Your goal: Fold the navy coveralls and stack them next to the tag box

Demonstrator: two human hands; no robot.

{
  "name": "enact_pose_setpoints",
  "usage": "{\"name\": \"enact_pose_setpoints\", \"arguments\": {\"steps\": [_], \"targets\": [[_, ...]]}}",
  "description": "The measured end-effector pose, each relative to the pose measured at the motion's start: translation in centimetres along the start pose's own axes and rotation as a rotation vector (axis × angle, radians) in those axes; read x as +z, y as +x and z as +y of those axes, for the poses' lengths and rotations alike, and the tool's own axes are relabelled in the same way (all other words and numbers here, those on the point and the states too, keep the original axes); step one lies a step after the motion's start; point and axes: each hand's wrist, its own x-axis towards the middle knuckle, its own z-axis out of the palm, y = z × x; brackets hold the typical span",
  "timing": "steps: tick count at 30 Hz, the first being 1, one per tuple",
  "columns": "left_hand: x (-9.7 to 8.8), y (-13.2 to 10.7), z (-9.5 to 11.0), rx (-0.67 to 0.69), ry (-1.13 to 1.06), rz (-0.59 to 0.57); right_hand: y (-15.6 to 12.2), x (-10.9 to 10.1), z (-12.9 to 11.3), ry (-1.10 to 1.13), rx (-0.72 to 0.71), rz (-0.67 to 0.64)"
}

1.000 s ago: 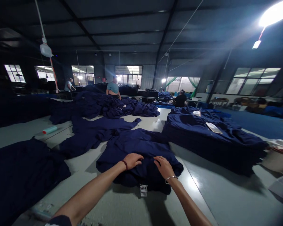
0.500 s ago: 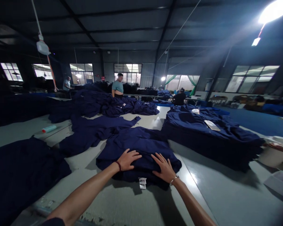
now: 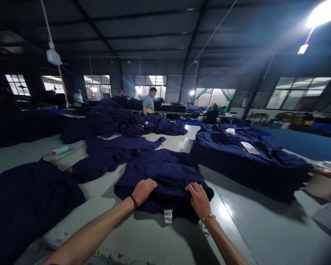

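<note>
A navy garment (image 3: 168, 165) lies bunched on the pale table in front of me, with a white label (image 3: 168, 216) sticking out at its near edge. My left hand (image 3: 143, 192) grips the cloth on its left side, fingers curled into it. On the right side, my right hand (image 3: 199, 198) pinches the same fabric between thumb and fingers. Between the two hands the upper layer is slightly raised over a dark fold. Just behind, a second navy garment (image 3: 107, 156) is spread loosely.
A tall stack of navy fabric (image 3: 245, 165) stands at right, with a paper tag (image 3: 249, 147) on top. More dark cloth (image 3: 30, 202) covers the left side. A green thread spool (image 3: 60, 150) lies beyond it. One co-worker (image 3: 149, 102) stands behind the heaps.
Both hands have gone from lying flat with fingers spread to curled and gripping the cloth. The co-worker in the light top has shifted to the right.
</note>
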Motion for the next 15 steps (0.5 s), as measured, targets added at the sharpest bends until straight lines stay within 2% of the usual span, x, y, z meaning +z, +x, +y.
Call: {"name": "enact_pose_setpoints", "arguments": {"steps": [4,9,11,15], "targets": [[-0.6,0.2,0.4,-0.129,0.117,-0.009,-0.3,-0.2,0.1,0.011,0.024,0.042],[-1.3,0.5,0.7,-0.08,0.095,0.038,-0.4,-0.5,0.8,-0.022,0.102,0.054],[-1.1,0.4,0.8,-0.014,0.042,0.01,-0.4,-0.4,0.9,-0.02,0.095,0.002],[-0.4,-0.2,0.2,0.184,-0.097,-0.196,-0.7,0.2,1.4,0.044,0.026,-0.248]]}}
